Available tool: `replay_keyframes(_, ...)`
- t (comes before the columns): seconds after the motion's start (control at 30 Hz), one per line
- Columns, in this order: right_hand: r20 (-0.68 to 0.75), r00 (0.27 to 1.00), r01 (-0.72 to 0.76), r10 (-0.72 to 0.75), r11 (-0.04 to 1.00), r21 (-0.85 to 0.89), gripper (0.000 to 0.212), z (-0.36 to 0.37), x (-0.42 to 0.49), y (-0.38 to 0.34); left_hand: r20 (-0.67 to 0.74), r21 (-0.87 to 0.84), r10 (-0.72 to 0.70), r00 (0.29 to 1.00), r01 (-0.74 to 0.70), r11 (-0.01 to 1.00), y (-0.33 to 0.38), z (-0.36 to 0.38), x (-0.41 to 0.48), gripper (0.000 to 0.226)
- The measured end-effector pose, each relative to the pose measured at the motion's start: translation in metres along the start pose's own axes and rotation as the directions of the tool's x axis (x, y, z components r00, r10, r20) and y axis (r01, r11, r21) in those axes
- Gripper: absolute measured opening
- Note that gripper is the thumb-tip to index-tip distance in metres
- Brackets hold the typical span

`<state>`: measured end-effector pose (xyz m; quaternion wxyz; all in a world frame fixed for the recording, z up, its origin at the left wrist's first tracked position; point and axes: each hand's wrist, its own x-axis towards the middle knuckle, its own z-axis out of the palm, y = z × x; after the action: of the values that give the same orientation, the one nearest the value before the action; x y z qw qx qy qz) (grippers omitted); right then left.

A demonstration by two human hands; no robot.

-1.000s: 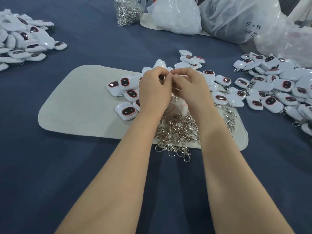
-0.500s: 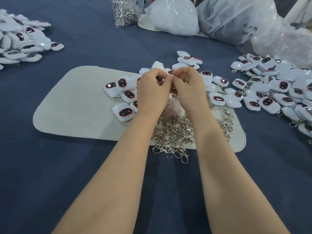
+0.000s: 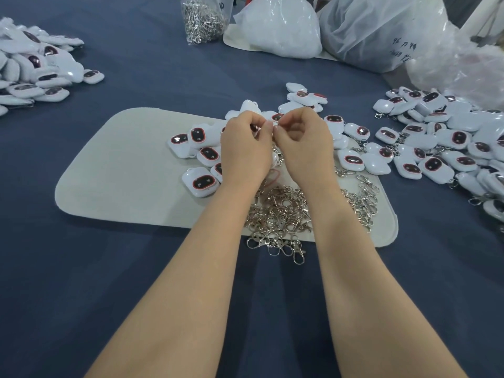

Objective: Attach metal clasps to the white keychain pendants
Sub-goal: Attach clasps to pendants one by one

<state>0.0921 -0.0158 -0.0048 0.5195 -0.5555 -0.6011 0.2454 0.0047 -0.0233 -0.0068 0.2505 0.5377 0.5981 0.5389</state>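
Note:
My left hand (image 3: 245, 148) and my right hand (image 3: 302, 143) meet fingertip to fingertip above the beige mat (image 3: 122, 181). The left hand grips a white pendant (image 3: 255, 129) with a dark red-rimmed face, mostly hidden in its fingers. The right hand pinches a small part at the pendant's top edge; a metal clasp (image 3: 277, 156) hangs below between the palms. A heap of loose silver clasps (image 3: 281, 216) lies on the mat under my wrists. Several loose pendants (image 3: 201, 159) lie left of my left hand.
A large pile of pendants (image 3: 447, 148) spreads at the right, some with clasps on. Another pile (image 3: 32, 75) sits at the far left. At the back stand a clear bag of clasps (image 3: 203, 20) and white plastic bags (image 3: 281, 25) on the blue cloth (image 3: 81, 282).
Both hands have stayed together at the same spot, with only small finger shifts on the pendant. The view has drifted slightly.

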Motion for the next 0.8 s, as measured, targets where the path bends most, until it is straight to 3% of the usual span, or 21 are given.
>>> replay_keyframes(0.33, 0.005, 0.999, 0.040, -0.040, 0.998, -0.053, 0.011, -0.0012, -0.0007, -0.0004, 0.023, 0.030, 0.003, 1.000, -0.003, 1.000, -0.0015, 0.0017, 0.0007, 0.008)
replay_keyframes(0.57, -0.055, 0.998, -0.013, 0.014, 1.000, 0.020, 0.021, -0.0032, 0.0020, 0.0012, 0.056, 0.069, 0.040, 0.998, -0.044, 0.997, -0.0034, 0.0016, 0.0004, 0.010)
replay_keyframes(0.8, -0.018, 1.000, -0.020, 0.020, 0.999, 0.039, 0.024, -0.0048, 0.0019, -0.0003, 0.055, 0.102, 0.070, 0.996, -0.076, 0.992, -0.0033, 0.0013, -0.0010, 0.013)
